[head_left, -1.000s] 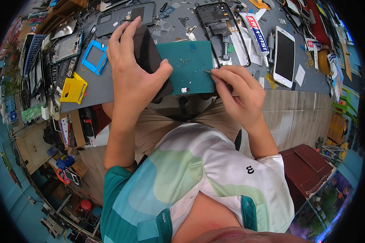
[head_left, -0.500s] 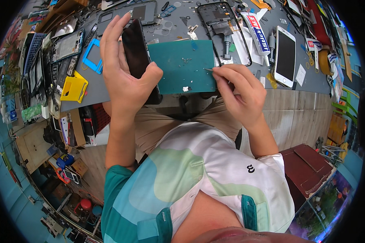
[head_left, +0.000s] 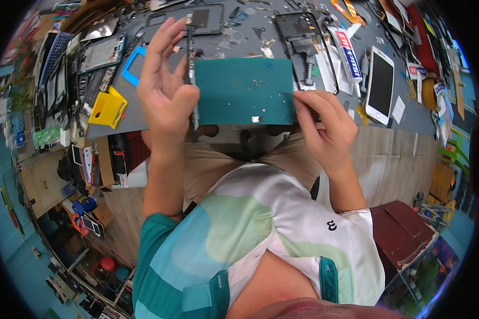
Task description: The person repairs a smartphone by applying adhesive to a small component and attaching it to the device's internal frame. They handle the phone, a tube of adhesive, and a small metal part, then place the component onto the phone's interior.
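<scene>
My left hand (head_left: 165, 103) holds a slim black phone (head_left: 192, 106) on its edge, thumb on the near part and fingers spread behind it. The phone stands nearly edge-on to me, beside the left end of a green work mat (head_left: 234, 95). At the mat's right edge, my right hand (head_left: 330, 119) is closed in a pinch; what sits between the fingertips is too small to make out. Several tiny screws (head_left: 258, 83) and a small white-and-black scrap (head_left: 256, 119) lie on the mat.
A yellow plastic holder (head_left: 107, 108) and a blue frame (head_left: 134, 66) lie on the left. Beyond the mat's right side are a black phone frame (head_left: 335, 74), a white glue tube (head_left: 348, 56) and a white phone (head_left: 379, 85). Loose parts crowd the grey table (head_left: 234, 50).
The phone has turned from showing its dark glossy face to nearly edge-on. The thin metal tip that stuck out of my right fingers no longer shows clearly. The whole view has shifted slightly.
</scene>
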Demonstrator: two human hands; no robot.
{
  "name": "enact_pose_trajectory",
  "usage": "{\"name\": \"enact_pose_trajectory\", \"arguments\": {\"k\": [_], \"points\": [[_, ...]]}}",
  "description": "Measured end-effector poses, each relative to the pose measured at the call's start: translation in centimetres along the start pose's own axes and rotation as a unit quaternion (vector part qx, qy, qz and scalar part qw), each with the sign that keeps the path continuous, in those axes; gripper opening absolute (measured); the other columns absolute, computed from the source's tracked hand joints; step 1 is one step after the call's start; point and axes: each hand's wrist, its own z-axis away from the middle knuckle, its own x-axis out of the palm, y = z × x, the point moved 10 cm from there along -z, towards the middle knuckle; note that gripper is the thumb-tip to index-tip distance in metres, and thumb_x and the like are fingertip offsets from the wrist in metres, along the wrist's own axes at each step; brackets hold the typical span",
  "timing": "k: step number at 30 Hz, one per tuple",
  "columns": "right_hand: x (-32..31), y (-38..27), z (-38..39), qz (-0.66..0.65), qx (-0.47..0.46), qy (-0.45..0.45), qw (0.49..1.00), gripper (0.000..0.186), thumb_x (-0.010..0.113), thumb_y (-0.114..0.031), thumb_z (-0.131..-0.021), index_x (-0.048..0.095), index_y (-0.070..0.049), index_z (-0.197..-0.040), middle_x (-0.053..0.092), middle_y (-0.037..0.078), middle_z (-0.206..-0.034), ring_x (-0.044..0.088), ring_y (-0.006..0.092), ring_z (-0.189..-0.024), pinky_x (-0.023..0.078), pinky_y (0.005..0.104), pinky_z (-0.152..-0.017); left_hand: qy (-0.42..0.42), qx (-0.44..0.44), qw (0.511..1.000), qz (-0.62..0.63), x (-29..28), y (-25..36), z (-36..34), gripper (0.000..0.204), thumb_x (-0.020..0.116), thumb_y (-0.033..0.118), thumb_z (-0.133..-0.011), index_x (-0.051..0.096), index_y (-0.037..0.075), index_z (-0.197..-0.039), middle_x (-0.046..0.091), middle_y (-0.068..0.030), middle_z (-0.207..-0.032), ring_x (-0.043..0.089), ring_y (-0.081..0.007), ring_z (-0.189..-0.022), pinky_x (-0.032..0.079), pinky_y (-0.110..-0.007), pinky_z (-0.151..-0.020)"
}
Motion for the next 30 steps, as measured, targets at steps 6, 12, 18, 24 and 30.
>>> {"name": "enact_pose_trajectory", "arguments": {"k": [6,12,18,24,30], "points": [[0.3,-0.1,-0.1,0.000,-0.007,0.005,1.000,0.026,0.080,0.011,-0.091,0.079,0.002,-0.115,0.079,0.014,-0.100,0.075,0.0219,-0.077,0.059,0.0301,-0.067,0.017,0.034,0.999,0.032,0.8,1.0,0.6,0.086,0.057,-0.007,-0.072,0.054,-0.014,-0.157,0.029,-0.0274,-0.175,0.042,-0.0317,-0.160,0.041,-0.045,-0.127],[0.2,0.0,0.0,-0.007,0.013,-0.001,1.000,0.028,0.078,0.013,-0.092,0.078,0.003,-0.118,0.079,0.015,-0.099,0.075,0.0200,-0.077,0.058,0.0293,-0.066,0.005,0.031,0.999,0.027,2.7,0.9,1.2,0.083,0.063,0.003,-0.079,0.050,-0.016,-0.159,0.030,-0.0323,-0.176,0.035,-0.0367,-0.165,0.046,-0.051,-0.124],[-0.1,0.6,0.1,-0.010,0.066,-0.004,0.998,0.027,0.078,0.013,-0.092,0.078,0.003,-0.118,0.080,0.014,-0.100,0.074,0.0186,-0.076,0.056,0.0285,-0.065,-0.022,-0.001,0.998,0.064,2.8,0.1,1.1,0.085,0.057,0.000,-0.075,0.053,-0.011,-0.159,0.030,-0.0263,-0.176,0.028,-0.0340,-0.169,0.030,-0.052,-0.134],[-0.6,-0.5,-0.6,0.025,-0.019,-0.014,0.999,0.026,0.078,0.011,-0.093,0.079,0.001,-0.117,0.082,0.015,-0.105,0.078,0.0255,-0.082,0.060,0.0329,-0.068,-0.021,-0.010,0.999,0.049,2.1,-0.3,1.0,0.086,0.057,-0.002,-0.073,0.054,-0.011,-0.158,0.033,-0.0258,-0.176,0.028,-0.0360,-0.169,0.020,-0.054,-0.138],[-0.4,-0.2,-0.3,0.057,-0.013,-0.017,0.998,0.028,0.079,0.008,-0.089,0.079,-0.002,-0.116,0.081,0.014,-0.107,0.079,0.0290,-0.088,0.062,0.0364,-0.075,-0.023,-0.006,0.998,0.063,1.9,-0.9,0.9,0.085,0.062,0.018,-0.076,0.056,-0.016,-0.154,0.035,-0.0344,-0.174,0.036,-0.0415,-0.165,0.028,-0.052,-0.135]]}}
